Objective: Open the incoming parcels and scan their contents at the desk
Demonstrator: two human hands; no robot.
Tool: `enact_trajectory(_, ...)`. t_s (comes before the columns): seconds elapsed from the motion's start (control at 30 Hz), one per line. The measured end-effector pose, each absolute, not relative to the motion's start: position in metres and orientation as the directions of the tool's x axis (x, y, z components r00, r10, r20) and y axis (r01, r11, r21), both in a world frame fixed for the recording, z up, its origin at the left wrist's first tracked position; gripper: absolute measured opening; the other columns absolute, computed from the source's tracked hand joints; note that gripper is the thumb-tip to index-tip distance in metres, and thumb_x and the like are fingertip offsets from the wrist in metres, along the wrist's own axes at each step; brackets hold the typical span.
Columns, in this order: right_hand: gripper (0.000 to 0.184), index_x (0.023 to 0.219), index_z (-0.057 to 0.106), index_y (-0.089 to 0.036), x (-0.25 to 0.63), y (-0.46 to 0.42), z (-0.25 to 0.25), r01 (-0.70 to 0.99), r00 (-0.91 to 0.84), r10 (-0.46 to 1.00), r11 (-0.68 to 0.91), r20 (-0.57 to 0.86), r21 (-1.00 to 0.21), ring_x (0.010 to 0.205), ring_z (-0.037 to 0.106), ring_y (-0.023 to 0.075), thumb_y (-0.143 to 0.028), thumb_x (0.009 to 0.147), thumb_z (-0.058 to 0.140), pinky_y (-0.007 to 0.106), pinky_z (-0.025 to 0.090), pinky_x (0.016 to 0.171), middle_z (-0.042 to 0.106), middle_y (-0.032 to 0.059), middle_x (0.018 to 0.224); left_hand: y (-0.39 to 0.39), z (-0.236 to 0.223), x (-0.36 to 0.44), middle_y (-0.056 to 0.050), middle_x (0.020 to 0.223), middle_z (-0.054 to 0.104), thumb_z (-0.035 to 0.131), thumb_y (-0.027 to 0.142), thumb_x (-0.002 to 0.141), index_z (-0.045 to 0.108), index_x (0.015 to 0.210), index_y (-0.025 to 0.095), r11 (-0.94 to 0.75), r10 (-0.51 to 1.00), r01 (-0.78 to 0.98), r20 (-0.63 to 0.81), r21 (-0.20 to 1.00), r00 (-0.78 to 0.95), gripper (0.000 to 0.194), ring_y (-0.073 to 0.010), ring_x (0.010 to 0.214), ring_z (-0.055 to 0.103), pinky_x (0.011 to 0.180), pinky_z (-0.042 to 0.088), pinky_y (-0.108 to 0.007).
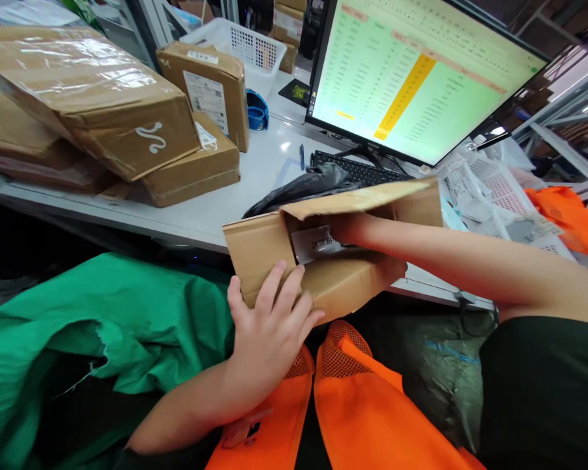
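An opened cardboard box [343, 287] is tilted toward me at the table's front edge, its flaps folded out. My left hand [277, 310] lies with fingers spread over the left flap and near side of the box. Into the opening reaches my right hand [350, 230], whose fingers are hidden inside, so what they hold cannot be made out. Beside them, within the box, shows a clear or silvery packet [316, 243] with dark printed characters. Behind the box lies a crumpled black plastic bag [304, 186].
Taped cardboard boxes [93, 91] are stacked at the left of the white table [191, 219]. A monitor [411, 78], keyboard [362, 171], pen [302, 156] and blue tape dispenser [257, 111] stand behind. White baskets [504, 192] with plastic packets are at right; green cloth [151, 313] hangs at left.
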State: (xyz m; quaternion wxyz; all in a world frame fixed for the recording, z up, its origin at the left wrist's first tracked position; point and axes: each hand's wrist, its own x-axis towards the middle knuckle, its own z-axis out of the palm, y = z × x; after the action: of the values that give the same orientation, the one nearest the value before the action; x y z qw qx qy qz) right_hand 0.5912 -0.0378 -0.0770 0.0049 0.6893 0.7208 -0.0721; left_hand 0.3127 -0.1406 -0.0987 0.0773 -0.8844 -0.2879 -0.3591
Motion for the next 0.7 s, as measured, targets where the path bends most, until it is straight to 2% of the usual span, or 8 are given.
enact_trajectory(0.1,0.063,0.144,0.057,0.000,0.594,-0.045,-0.086,0.996,0.031,0.980,-0.046,-0.199,-0.075,0.104,0.075,0.0339,-0.009,0.083,0.071,0.036,0.057,0.086,0.078,0.0247,0.120,-0.135,-0.101,0.317,-0.015,0.140,0.072,0.078,0.045,0.099,0.071,0.092,0.020,-0.815,0.461,0.570,0.709,0.101,0.534,0.027,-0.0375,0.136,0.063,0.133,0.009,-0.065)
enact_trajectory(0.2,0.043,0.134,0.067,-0.013,0.590,-0.055,-0.083,0.982,-0.134,0.946,0.087,-0.295,-0.166,0.110,0.074,0.0293,-0.018,0.091,0.070,0.032,0.055,0.090,0.077,0.0165,0.127,-0.129,-0.100,0.318,-0.016,0.139,0.072,0.079,0.044,0.097,0.070,0.089,0.019,-0.824,0.451,0.557,0.713,0.102,0.537,0.029,-0.0378,0.135,0.062,0.132,0.011,-0.065)
enact_trajectory(0.27,0.030,0.125,0.071,-0.016,0.588,-0.057,-0.083,0.958,-0.258,0.911,0.199,-0.322,-0.207,0.116,0.072,0.0298,-0.023,0.095,0.068,0.033,0.053,0.096,0.077,0.0149,0.129,-0.127,-0.100,0.318,-0.016,0.138,0.072,0.079,0.045,0.097,0.070,0.088,0.019,-0.828,0.447,0.552,0.712,0.100,0.542,0.029,-0.0376,0.136,0.062,0.131,0.012,-0.066)
enact_trajectory(0.3,0.030,0.125,0.071,-0.016,0.587,-0.056,-0.083,0.956,-0.272,0.904,0.214,-0.331,-0.201,0.118,0.071,0.0311,-0.024,0.096,0.068,0.035,0.053,0.097,0.076,0.0159,0.131,-0.126,-0.101,0.319,-0.016,0.139,0.072,0.079,0.046,0.097,0.070,0.088,0.019,-0.829,0.445,0.550,0.713,0.100,0.542,0.029,-0.0374,0.136,0.061,0.130,0.013,-0.066)
enact_trajectory(0.43,0.054,0.140,0.065,-0.013,0.584,-0.054,-0.084,0.985,-0.148,0.928,0.108,-0.342,-0.134,0.116,0.073,0.0337,-0.023,0.088,0.078,0.035,0.055,0.091,0.074,0.0209,0.135,-0.126,-0.104,0.320,-0.016,0.140,0.072,0.078,0.048,0.098,0.071,0.089,0.019,-0.824,0.453,0.555,0.721,0.113,0.525,0.031,-0.0371,0.137,0.060,0.130,0.013,-0.065)
enact_trajectory(0.5,0.058,0.142,0.066,-0.012,0.581,-0.053,-0.081,0.992,-0.111,0.930,0.082,-0.349,-0.095,0.114,0.074,0.0341,-0.023,0.087,0.079,0.035,0.055,0.089,0.074,0.0211,0.134,-0.125,-0.105,0.320,-0.016,0.141,0.071,0.078,0.048,0.098,0.071,0.090,0.019,-0.822,0.463,0.556,0.716,0.125,0.522,0.031,-0.0374,0.138,0.059,0.130,0.013,-0.066)
enact_trajectory(0.6,0.041,0.127,0.076,-0.013,0.578,-0.052,-0.076,0.992,-0.122,0.914,0.120,-0.387,-0.028,0.116,0.074,0.0350,-0.021,0.087,0.077,0.036,0.054,0.094,0.077,0.0184,0.128,-0.125,-0.104,0.321,-0.017,0.142,0.070,0.077,0.049,0.098,0.072,0.090,0.020,-0.815,0.473,0.564,0.712,0.131,0.519,0.031,-0.0388,0.138,0.059,0.129,0.014,-0.068)
enact_trajectory(0.7,0.033,0.117,0.081,-0.016,0.580,-0.051,-0.074,0.983,-0.180,0.919,0.184,-0.351,-0.020,0.129,0.068,0.0345,-0.014,0.085,0.075,0.037,0.052,0.104,0.073,0.0162,0.138,-0.125,-0.102,0.321,-0.018,0.143,0.069,0.075,0.050,0.099,0.072,0.090,0.020,-0.804,0.487,0.583,0.690,0.116,0.536,0.032,-0.0404,0.139,0.058,0.127,0.019,-0.070)
